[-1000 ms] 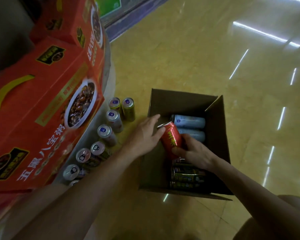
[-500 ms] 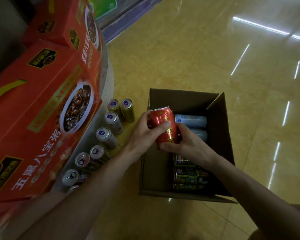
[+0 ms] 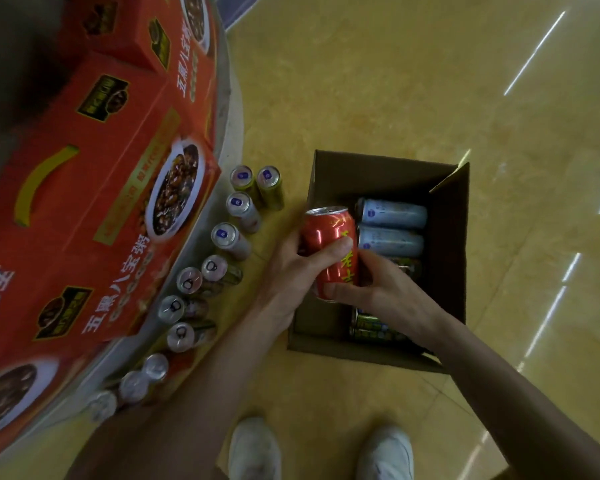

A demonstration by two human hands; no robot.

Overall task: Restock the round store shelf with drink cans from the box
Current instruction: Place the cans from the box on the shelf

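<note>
A person is holding a red aluminium drink can [image 3: 331, 251] over the left side of an open brown cardboard box [image 3: 445, 271], with its silver top pointing away from the camera. The left hand [image 3: 290, 271] is gripping the can's upper half, with the thumb lying across the front. The right hand [image 3: 387, 291] is grasping the lower end, its fingers curling round the base. Yellow Chinese characters are running down the can, partly covered by the thumbs; 老 is showing.

Inside the box, two pale blue slim cans [image 3: 392, 214] are lying on their sides against the far wall, and dark green-and-gold cans [image 3: 374, 329] are lying nearer the person; their print is too blurred to read.

To the left, red cardboard cartons [image 3: 101, 202] with yellow handles and a bowl picture are sitting on the round grey shelf [image 3: 230, 133], showing the white lettering 五黑八宝粥. A row of upright slim cans with silver tops [image 3: 225, 236] is following the shelf's curved edge. Two white shoes [image 3: 255, 448] are standing on the glossy yellow floor [image 3: 395, 81].
</note>
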